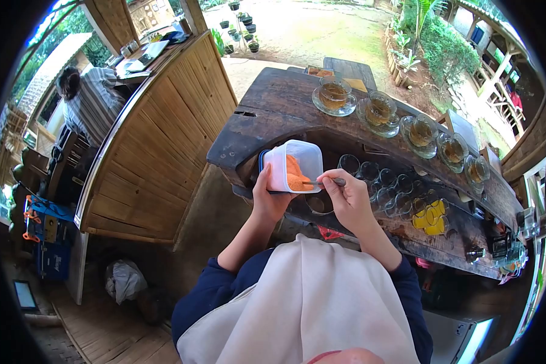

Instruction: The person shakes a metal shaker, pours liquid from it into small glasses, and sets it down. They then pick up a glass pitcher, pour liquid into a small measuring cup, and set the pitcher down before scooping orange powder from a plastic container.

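My left hand (269, 197) is wrapped round a clear plastic container (310, 156), which tilts with its mouth toward my right. A dark blue lid edge shows behind its base. Orange powder (294, 173) lies inside it. Between the fingers of my right hand (347, 197) is the handle of a metal spoon (330, 182), its bowl end in the powder. Just right of that hand, clear empty glasses (387, 177) stand on the lower shelf, and several glasses with yellow contents (429, 217) are farther right.
Glass cups of amber drink on saucers (333, 97) line the upper dark wooden counter (267, 100). A bamboo-sided counter (158, 139) stands at left, with a seated person (91, 100) in a striped top beyond it. A pale plastic bag (125, 280) lies on the floor.
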`<state>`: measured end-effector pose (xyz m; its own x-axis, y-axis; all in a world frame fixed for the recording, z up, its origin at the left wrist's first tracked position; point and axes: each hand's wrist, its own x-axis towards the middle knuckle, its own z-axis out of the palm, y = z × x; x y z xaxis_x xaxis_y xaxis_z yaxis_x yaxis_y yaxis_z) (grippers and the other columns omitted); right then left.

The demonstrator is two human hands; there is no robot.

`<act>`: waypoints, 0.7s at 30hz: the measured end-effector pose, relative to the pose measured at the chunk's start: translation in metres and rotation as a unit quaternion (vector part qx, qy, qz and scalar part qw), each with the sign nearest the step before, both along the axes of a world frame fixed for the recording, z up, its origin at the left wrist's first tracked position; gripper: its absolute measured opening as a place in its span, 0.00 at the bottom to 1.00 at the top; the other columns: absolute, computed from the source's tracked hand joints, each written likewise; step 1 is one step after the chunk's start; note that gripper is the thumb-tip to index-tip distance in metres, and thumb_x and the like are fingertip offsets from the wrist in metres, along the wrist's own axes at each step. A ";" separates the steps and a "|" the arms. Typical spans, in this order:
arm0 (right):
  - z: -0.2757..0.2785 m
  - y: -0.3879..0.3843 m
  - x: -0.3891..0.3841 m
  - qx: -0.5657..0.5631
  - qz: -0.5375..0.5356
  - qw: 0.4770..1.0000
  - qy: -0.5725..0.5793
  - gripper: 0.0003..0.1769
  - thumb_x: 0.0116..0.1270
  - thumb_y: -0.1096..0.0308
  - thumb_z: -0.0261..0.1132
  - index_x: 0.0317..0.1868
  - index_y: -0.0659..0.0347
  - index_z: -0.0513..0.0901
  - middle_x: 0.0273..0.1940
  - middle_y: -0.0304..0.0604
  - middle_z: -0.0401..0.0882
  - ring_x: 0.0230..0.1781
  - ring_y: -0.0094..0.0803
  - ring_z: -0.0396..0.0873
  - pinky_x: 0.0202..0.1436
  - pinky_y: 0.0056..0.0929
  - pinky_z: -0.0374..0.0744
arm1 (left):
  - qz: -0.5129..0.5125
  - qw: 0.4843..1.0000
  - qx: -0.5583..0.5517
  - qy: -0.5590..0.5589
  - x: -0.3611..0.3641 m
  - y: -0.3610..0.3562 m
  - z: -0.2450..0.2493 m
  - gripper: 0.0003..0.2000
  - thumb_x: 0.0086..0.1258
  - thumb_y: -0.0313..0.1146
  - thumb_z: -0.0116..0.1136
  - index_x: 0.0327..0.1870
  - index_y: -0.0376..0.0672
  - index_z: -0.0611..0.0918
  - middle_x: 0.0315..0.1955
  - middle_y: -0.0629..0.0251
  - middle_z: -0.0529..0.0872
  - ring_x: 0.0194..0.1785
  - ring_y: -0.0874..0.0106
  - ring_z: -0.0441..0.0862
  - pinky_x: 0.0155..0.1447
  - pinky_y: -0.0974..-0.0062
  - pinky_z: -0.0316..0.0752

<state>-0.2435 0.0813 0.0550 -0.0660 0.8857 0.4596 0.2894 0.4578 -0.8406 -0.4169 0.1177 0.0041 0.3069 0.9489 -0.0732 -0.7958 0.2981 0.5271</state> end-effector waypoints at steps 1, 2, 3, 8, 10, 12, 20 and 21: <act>-0.001 0.001 0.001 -0.019 0.008 1.000 0.007 0.07 0.69 0.71 0.58 0.40 0.65 0.80 0.27 0.45 0.82 0.25 0.25 0.79 0.29 0.23 0.74 | 0.002 1.000 0.001 0.000 0.001 0.000 -0.002 0.30 0.71 0.54 0.39 0.65 0.40 0.65 0.59 0.55 0.72 0.63 0.57 0.71 0.64 0.50 0.65; -0.002 0.001 0.002 -0.037 0.017 0.999 0.014 0.07 0.69 0.71 0.58 0.41 0.65 0.80 0.27 0.44 0.82 0.26 0.23 0.79 0.29 0.23 0.74 | -0.002 1.000 0.005 -0.005 0.002 0.000 -0.003 0.30 0.71 0.54 0.39 0.65 0.40 0.65 0.60 0.55 0.72 0.63 0.57 0.71 0.64 0.50 0.65; -0.001 0.002 0.002 -0.037 0.020 0.999 0.014 0.07 0.69 0.71 0.58 0.41 0.65 0.80 0.27 0.44 0.82 0.26 0.23 0.79 0.29 0.23 0.74 | -0.005 1.000 0.010 -0.010 0.003 0.000 -0.004 0.30 0.71 0.53 0.39 0.66 0.40 0.65 0.60 0.55 0.72 0.63 0.57 0.70 0.65 0.50 0.65; 0.007 0.005 -0.002 -0.122 0.055 0.986 0.098 0.09 0.72 0.71 0.55 0.42 0.67 0.79 0.34 0.39 0.82 0.36 0.21 0.79 0.42 0.20 0.74 | 0.003 1.000 0.025 -0.006 0.008 -0.002 -0.005 0.29 0.71 0.52 0.40 0.66 0.40 0.64 0.61 0.55 0.71 0.64 0.57 0.69 0.66 0.50 0.64; 0.004 0.011 -0.003 -0.120 0.057 0.984 0.123 0.09 0.72 0.71 0.55 0.43 0.67 0.79 0.34 0.40 0.82 0.35 0.22 0.80 0.42 0.20 0.75 | 0.017 0.999 0.027 -0.003 0.011 -0.002 0.001 0.29 0.71 0.52 0.40 0.66 0.41 0.63 0.61 0.56 0.71 0.65 0.58 0.69 0.66 0.50 0.64; 0.003 0.015 -0.003 -0.118 0.059 0.980 0.146 0.09 0.72 0.71 0.55 0.43 0.67 0.79 0.33 0.40 0.82 0.35 0.22 0.81 0.42 0.20 0.76 | 0.050 0.998 0.042 0.024 0.013 -0.003 0.010 0.29 0.71 0.53 0.41 0.67 0.43 0.63 0.61 0.57 0.71 0.65 0.59 0.68 0.67 0.51 0.63; 0.003 0.029 0.009 -0.141 0.063 0.965 0.210 0.11 0.72 0.71 0.54 0.47 0.70 0.77 0.36 0.43 0.81 0.36 0.25 0.81 0.44 0.20 0.77 | -0.018 1.000 0.017 -0.003 0.006 -0.002 -0.001 0.30 0.70 0.55 0.41 0.69 0.48 0.61 0.64 0.60 0.68 0.67 0.60 0.66 0.67 0.49 0.61; 0.004 0.029 0.011 -0.125 0.066 0.971 0.194 0.11 0.72 0.70 0.55 0.48 0.70 0.77 0.37 0.43 0.81 0.37 0.25 0.81 0.44 0.21 0.77 | -0.038 0.999 0.017 -0.016 0.007 -0.003 0.002 0.30 0.70 0.56 0.40 0.70 0.49 0.60 0.64 0.61 0.68 0.67 0.60 0.66 0.67 0.48 0.60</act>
